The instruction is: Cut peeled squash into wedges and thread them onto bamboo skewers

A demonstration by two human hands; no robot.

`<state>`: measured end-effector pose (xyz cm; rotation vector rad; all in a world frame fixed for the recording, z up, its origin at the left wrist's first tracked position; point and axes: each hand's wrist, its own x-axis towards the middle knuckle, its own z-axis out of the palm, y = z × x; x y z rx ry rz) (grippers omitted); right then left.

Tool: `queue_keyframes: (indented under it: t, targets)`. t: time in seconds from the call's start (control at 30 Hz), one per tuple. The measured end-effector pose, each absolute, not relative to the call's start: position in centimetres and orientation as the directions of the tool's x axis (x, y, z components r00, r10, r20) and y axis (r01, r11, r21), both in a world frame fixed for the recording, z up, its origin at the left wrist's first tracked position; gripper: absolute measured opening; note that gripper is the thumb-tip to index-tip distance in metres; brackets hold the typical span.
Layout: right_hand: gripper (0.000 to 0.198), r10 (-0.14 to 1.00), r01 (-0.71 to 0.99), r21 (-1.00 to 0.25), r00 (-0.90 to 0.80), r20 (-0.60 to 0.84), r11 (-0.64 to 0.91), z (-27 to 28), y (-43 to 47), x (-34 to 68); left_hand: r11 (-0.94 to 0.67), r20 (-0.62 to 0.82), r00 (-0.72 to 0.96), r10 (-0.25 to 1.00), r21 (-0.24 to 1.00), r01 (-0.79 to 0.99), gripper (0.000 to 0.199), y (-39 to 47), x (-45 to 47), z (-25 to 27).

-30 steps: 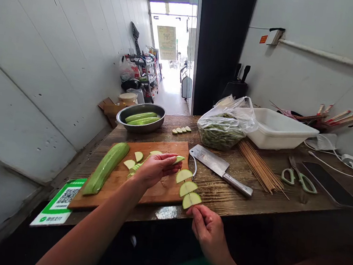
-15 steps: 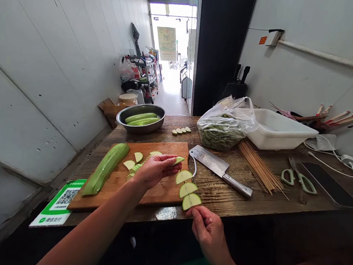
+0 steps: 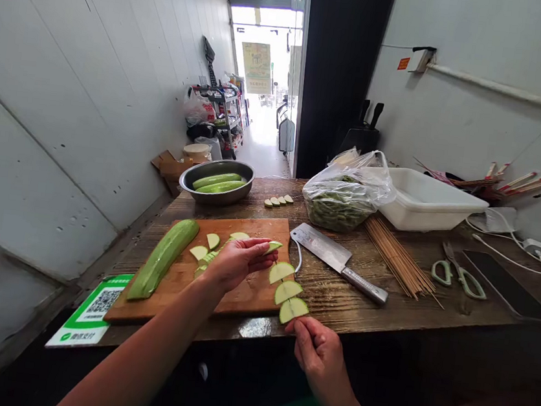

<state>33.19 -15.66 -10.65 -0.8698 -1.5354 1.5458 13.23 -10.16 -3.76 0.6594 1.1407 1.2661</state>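
Note:
My left hand point(image 3: 239, 261) pinches a half-round zucchini slice point(image 3: 273, 247) over the right part of the wooden cutting board point(image 3: 240, 300). Closed at the lower end of a skewer is my right hand point(image 3: 317, 348); the skewer itself is mostly hidden by the pieces on it. Three half-round slices point(image 3: 288, 292) are threaded in a row on it, between my two hands. More cut slices point(image 3: 207, 251) lie on the board, partly behind my left wrist. A large piece of zucchini point(image 3: 162, 259) rests along the board's left side.
Right of the board lies a cleaver point(image 3: 326, 248), then loose bamboo skewers point(image 3: 398, 257), scissors point(image 3: 461, 270) and a phone point(image 3: 508, 285). Behind stand a bowl point(image 3: 188, 190) of zucchini, a short row of slices point(image 3: 279, 201), a plastic bag point(image 3: 344, 195) of greens and a white tub point(image 3: 433, 208).
Both hands and the threaded slices hold almost the same position. Only a very slight shift of the whole view shows.

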Motion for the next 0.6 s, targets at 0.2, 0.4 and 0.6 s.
queue_keyframes:
  t: [0.2,0.4,0.6]
  targets:
    - [0.034,0.881,-0.063,-0.998,-0.47,0.049,0.022,-10.59,-15.67,33.16,0.224,-0.283,-0.099,0.954,0.892,-0.393,0.022,-10.25,13.29,-3.65]
    - [0.034,0.885,-0.049,-0.998,-0.464,0.051,0.032,-10.78,-15.69,33.27,0.222,-0.283,-0.099,0.954,0.889,-0.4,0.02,-10.34,13.52,-3.56]
    - [0.033,0.886,-0.061,-0.998,-0.46,0.055,0.03,-10.75,-15.67,33.18,0.212,-0.276,-0.121,0.954,0.901,-0.379,0.025,-10.37,13.81,-3.66]
